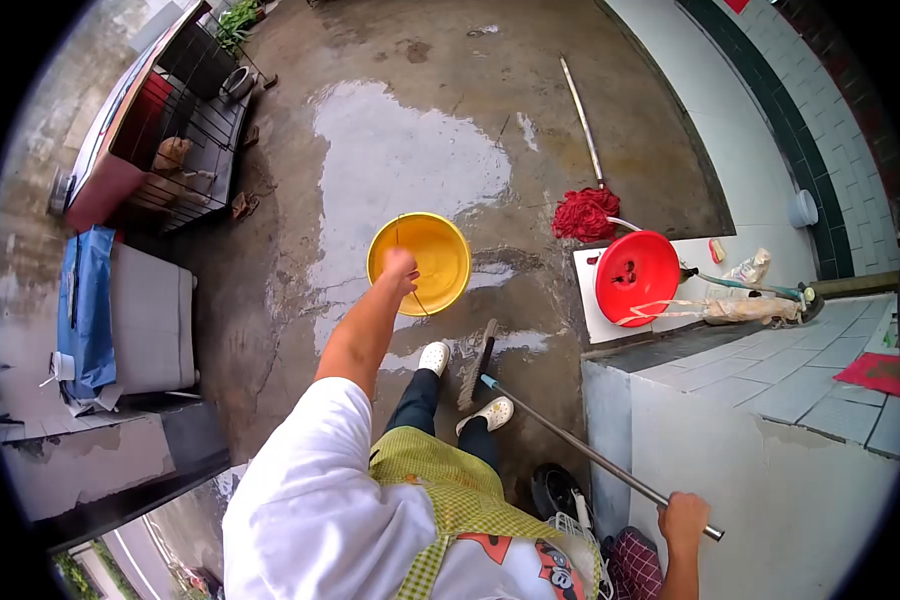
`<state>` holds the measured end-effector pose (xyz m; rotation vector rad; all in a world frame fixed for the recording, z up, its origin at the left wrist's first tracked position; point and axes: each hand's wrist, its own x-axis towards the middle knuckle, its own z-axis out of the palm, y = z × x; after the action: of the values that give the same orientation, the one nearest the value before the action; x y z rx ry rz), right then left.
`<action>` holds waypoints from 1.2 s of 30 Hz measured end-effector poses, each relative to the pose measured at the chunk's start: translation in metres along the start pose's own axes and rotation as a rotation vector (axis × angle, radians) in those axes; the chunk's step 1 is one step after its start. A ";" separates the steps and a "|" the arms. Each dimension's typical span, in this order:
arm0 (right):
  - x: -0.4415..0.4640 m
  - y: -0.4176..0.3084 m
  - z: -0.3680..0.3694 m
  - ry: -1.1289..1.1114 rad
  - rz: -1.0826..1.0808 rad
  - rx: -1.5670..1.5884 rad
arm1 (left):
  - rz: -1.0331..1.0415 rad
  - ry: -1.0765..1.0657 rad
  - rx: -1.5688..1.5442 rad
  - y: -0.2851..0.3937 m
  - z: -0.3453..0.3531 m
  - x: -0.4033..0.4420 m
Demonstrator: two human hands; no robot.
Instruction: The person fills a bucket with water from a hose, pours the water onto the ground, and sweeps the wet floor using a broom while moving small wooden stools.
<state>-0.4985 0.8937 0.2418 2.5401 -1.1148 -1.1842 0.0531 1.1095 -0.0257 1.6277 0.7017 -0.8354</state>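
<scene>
White shirt [310,490] and checked apron [475,500] nearest the camera, lower part of view. Yellow bucket [452,262] just off centre, toward 11 o'clock; all bearings below are read from it. Left hand [400,268] closed around the bucket's wire handle, above its opening. Whether the base rests on the floor [280,230]: cannot tell.

Right hand [684,520], between 4 and 5 o'clock, wrapped around the metal pole of a broom [590,450], close to the pole's end. Brush end at 5 o'clock, between the person's two white shoes [435,358].

Floor wet, with a large shiny patch at 12 o'clock. Mop [585,214]: red head between 2 and 3 o'clock, pole extending toward 1 o'clock. Red basin [635,285] at 3 o'clock, near the mop head. Farther out, white box [155,310] with blue sheet [92,310] at 9 o'clock; barred cage [185,190] at 10 o'clock.
</scene>
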 end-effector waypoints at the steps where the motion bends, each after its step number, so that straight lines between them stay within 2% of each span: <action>1: -0.014 0.005 0.009 -0.032 0.064 -0.002 | -0.032 0.000 0.002 0.003 0.025 0.006; 3: -0.048 -0.002 0.020 -0.113 0.156 0.066 | -0.027 -0.065 0.035 0.008 0.069 0.015; 5: -0.080 -0.022 0.043 -0.205 0.269 0.162 | -0.031 -0.110 0.064 0.000 0.103 0.069; 7: -0.101 -0.053 0.062 -0.352 0.391 0.387 | 0.021 -0.237 0.098 0.009 0.133 0.093; 9: -0.120 -0.090 0.070 -0.518 0.351 0.456 | 0.074 -0.276 0.088 0.007 0.163 0.139; 10: -0.126 -0.110 0.077 -0.469 0.400 0.563 | 0.089 -0.373 -0.009 0.011 0.176 0.153; 11: -0.132 -0.132 0.079 -0.415 0.461 0.670 | 0.110 -0.383 0.010 0.017 0.189 0.161; 12: -0.122 -0.149 0.062 -0.598 0.471 0.718 | 0.161 -0.351 -0.020 0.023 0.203 0.161; 13: -0.125 -0.164 0.072 -0.598 0.522 0.744 | 0.212 -0.473 -0.102 0.025 0.211 0.186; 14: -0.132 -0.182 0.088 -0.650 0.590 0.760 | 0.273 -0.514 0.024 0.032 0.218 0.212; 15: -0.143 -0.200 0.105 -0.711 0.648 0.774 | 0.305 -0.393 0.125 0.036 0.229 0.218; 16: -0.156 -0.220 0.121 -0.480 0.592 0.820 | 0.263 -0.408 0.157 0.041 0.232 0.216; 17: -0.135 -0.229 0.091 -0.558 0.668 0.901 | 0.245 -0.365 0.271 0.045 0.232 0.197; 18: -0.137 -0.242 0.097 -0.777 0.543 0.749 | 0.233 -0.346 0.413 0.037 0.228 0.189; 19: -0.138 -0.257 0.109 -0.647 0.703 0.930 | 0.233 -0.327 0.562 0.033 0.222 0.180; 21: -0.130 -0.276 0.095 -0.744 0.775 1.111 | 0.230 -0.393 0.778 0.016 0.201 0.166; 22: -0.134 -0.293 0.103 -0.682 0.805 1.103 | 0.222 -0.440 0.932 0.001 0.183 0.158; 24: -0.133 -0.311 0.108 -0.473 0.743 1.272 | 0.214 -0.540 1.100 -0.028 0.148 0.136; 26: -0.146 -0.325 0.097 -0.470 0.774 1.272 | 0.175 -0.673 1.289 -0.051 0.110 0.120; 28: -0.167 -0.351 0.115 -0.641 0.803 1.198 | 0.104 -0.737 1.533 -0.068 0.078 0.099; 29: -0.196 -0.386 0.125 -0.622 0.811 1.294 | 0.031 -0.782 1.624 -0.072 0.062 0.091; 31: -0.246 -0.441 0.108 -0.763 0.851 1.346 | 0.102 -0.824 1.789 -0.077 0.036 0.066; 32: -0.270 -0.454 0.096 -0.913 0.862 1.437 | 0.113 -0.837 1.828 -0.079 0.023 0.061; 34: -0.322 -0.482 0.081 -0.852 0.846 1.593 | 0.105 -0.819 1.912 -0.079 0.000 0.057; 35: -0.322 -0.469 0.050 -0.940 0.908 1.638 | 0.104 -0.812 1.962 -0.081 -0.008 0.062; 36: -0.339 -0.493 0.048 -0.970 0.932 1.689 | 0.112 -0.823 1.968 -0.087 -0.010 0.074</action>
<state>-0.3936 1.4844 0.2224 0.7400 -4.0523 -1.2301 0.0269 1.1382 -0.1332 2.3937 -1.2816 -2.1873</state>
